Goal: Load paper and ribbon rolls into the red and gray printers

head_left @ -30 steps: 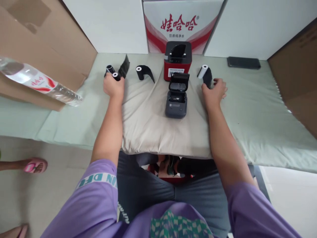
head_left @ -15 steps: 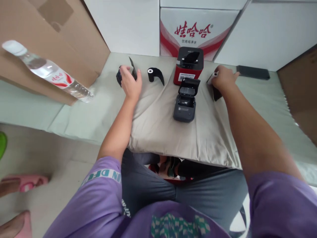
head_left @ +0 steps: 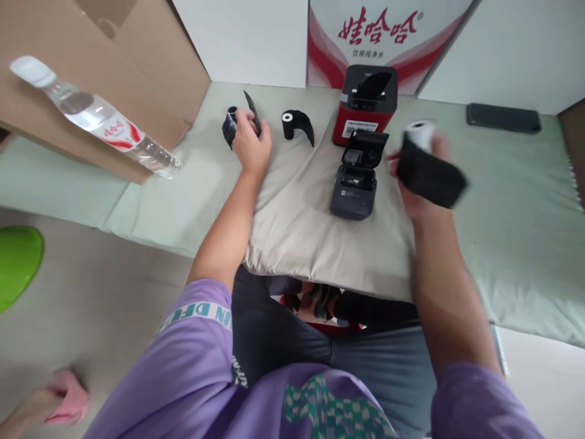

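My right hand (head_left: 418,198) is closed around a paper roll (head_left: 423,134), raised off the cloth and blurred by motion. Its core side is white, and a wide black strip (head_left: 429,174) hangs loose across the palm. My left hand (head_left: 253,143) has its fingers curled on a dark roll (head_left: 230,127) at the back left; a stiff dark strip (head_left: 253,111) stands up by the thumb. Between the hands, a small black-and-white roll (head_left: 287,125) stands with its tail curling right. A dark grey portable label printer (head_left: 353,192) lies with its lid raised.
Behind the label printer stands a red-and-black box-shaped printer (head_left: 368,110) with black paper sticking out. A black phone (head_left: 503,118) lies at the back right. A water bottle (head_left: 109,125) leans near a cardboard box (head_left: 150,79) at left. White cartons (head_left: 247,36) line the back.
My right hand has lifted the paper roll off the cloth and turned it, bringing it nearer. My left hand stays at the dark roll. The view has shifted slightly.
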